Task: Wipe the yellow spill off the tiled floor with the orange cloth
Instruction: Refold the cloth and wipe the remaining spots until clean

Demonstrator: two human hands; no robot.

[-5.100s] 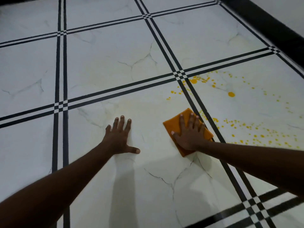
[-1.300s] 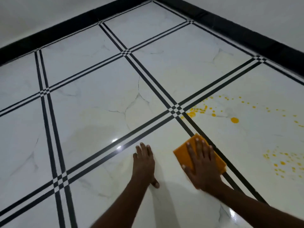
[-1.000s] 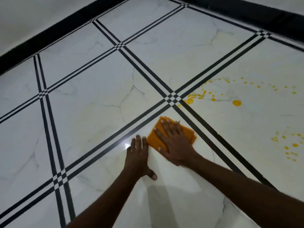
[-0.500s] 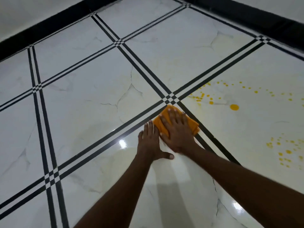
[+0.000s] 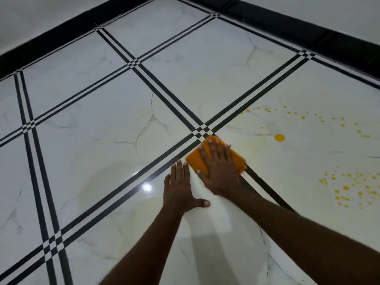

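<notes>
The orange cloth [image 5: 197, 160] lay folded flat on the tiled floor [image 5: 98, 124], just on the near side of the crossing of black tile lines [image 5: 200, 131], its far corner almost touching that crossing. The right hand [image 5: 219, 167] pressed down on it with fingers straight and slightly spread, covering most of it, so only the cloth's left and right edges showed. Right of the crossing the yellow spill [image 5: 279, 137] remained: one large drop, an arc of small dots beyond it, and a second cluster of dots nearer the person. A pale yellowish film seemed to lie between the cloth and the large drop, so the likely trouble was smearing rather than lifting, since a cloth pushed flat could drag the liquid into a wider streak or into the grout lines. The left hand [image 5: 181, 192] rested flat on the floor just left of the cloth, fingers together and thumb out, bracing on glossy tile where it might slip
</notes>
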